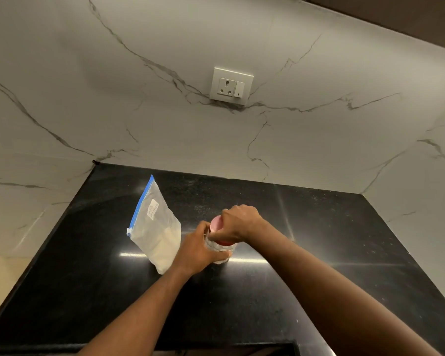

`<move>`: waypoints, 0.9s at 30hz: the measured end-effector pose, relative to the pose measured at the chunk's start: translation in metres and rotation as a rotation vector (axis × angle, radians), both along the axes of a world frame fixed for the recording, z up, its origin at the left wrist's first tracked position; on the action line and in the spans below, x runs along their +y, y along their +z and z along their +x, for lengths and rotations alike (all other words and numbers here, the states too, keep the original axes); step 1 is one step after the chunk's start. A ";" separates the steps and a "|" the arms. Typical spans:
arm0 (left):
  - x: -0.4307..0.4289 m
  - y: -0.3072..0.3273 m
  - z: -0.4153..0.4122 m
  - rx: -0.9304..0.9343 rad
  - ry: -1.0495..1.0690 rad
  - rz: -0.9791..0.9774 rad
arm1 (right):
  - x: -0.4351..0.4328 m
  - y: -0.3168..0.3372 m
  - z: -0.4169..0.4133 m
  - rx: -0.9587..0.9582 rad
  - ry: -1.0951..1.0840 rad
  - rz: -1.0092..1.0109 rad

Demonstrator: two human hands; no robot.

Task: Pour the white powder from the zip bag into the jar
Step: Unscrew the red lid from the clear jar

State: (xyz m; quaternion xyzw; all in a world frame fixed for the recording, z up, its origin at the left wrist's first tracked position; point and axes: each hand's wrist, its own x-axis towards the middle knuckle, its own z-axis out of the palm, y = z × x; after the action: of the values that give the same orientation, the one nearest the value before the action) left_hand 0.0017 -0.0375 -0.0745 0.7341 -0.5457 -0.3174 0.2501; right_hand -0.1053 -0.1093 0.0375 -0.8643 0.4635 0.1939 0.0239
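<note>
A clear zip bag [156,229] with a blue zip strip and a white label stands upright on the black counter [319,265], its lower half filled with white powder. Just right of it stands a small clear jar [220,249] with a pink-red lid [216,224]. My left hand [197,249] wraps around the jar's body. My right hand [238,223] grips the lid from above and the right. Both hands hide most of the jar. The bag's zip looks shut, with its slider at the lower end.
Marble-patterned walls enclose the counter at the back, left and right. A white wall socket [231,86] with a switch sits on the back wall above the counter. The counter's front edge runs along the bottom of the view.
</note>
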 end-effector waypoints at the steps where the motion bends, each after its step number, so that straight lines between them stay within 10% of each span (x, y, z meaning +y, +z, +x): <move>1: -0.002 0.001 -0.001 0.019 -0.001 -0.002 | 0.001 0.004 0.001 0.001 0.040 0.039; 9: -0.003 -0.003 0.008 0.031 -0.068 -0.087 | 0.020 0.001 -0.001 0.322 0.569 -0.225; 18: -0.002 -0.004 0.018 0.147 -0.115 -0.173 | 0.003 -0.001 -0.037 0.116 0.898 -0.505; 27: 0.000 -0.010 0.009 0.232 -0.014 -0.196 | -0.006 -0.040 -0.115 -0.811 -0.362 -0.003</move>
State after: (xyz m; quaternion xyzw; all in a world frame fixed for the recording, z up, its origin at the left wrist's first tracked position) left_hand 0.0104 -0.0372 -0.0846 0.6608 -0.5465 -0.3471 0.3798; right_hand -0.2199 -0.1157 -0.0025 -0.7755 0.5606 -0.1687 0.2361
